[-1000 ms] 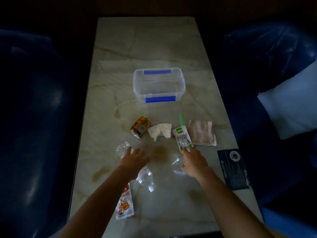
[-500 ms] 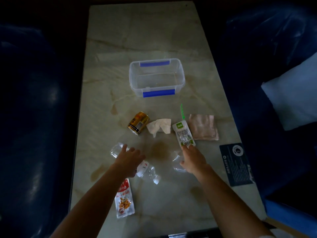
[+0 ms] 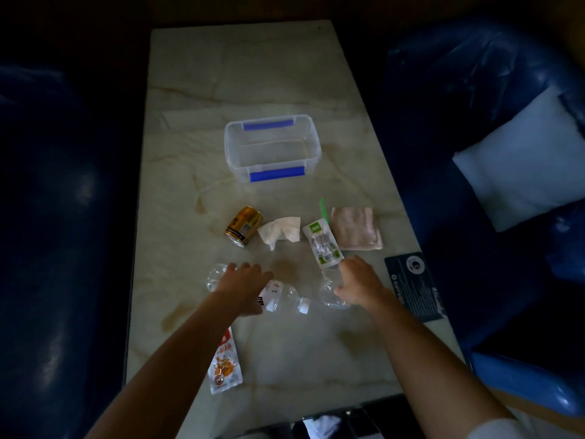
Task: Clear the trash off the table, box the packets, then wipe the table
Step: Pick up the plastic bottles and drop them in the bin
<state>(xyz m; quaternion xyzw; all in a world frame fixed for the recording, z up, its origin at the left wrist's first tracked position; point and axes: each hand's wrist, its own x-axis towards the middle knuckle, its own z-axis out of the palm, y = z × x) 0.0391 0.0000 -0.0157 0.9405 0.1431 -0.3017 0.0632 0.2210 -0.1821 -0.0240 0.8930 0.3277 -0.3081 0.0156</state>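
A clear plastic bottle [image 3: 280, 296] with a white cap lies on the marble table [image 3: 285, 359]. My left hand [image 3: 243, 280] is closed over its middle. My right hand [image 3: 357, 282] grips a crushed clear plastic cup [image 3: 329, 294] between thumb and fingers. Just beyond the right hand lies a green-and-white packet [image 3: 323, 245]. A red-orange snack packet [image 3: 224, 365] lies beside my left forearm. A gold can [image 3: 243, 225] on its side and a crumpled tissue [image 3: 280, 231] sit further out. The clear box [image 3: 235, 166] with blue handles stands empty beyond them.
A folded pink cloth [image 3: 356, 228] lies to the right of the green packet. A dark printed card [image 3: 414, 285] sits at the table's right edge. Brown stains mark the tabletop. Dark blue sofas flank both sides, with a white cushion [image 3: 522, 166] on the right one.
Both hands have come down onto the clear plastic items. The bottle has shifted under my left hand, and my right hand has slid back from the green packet onto the cup.
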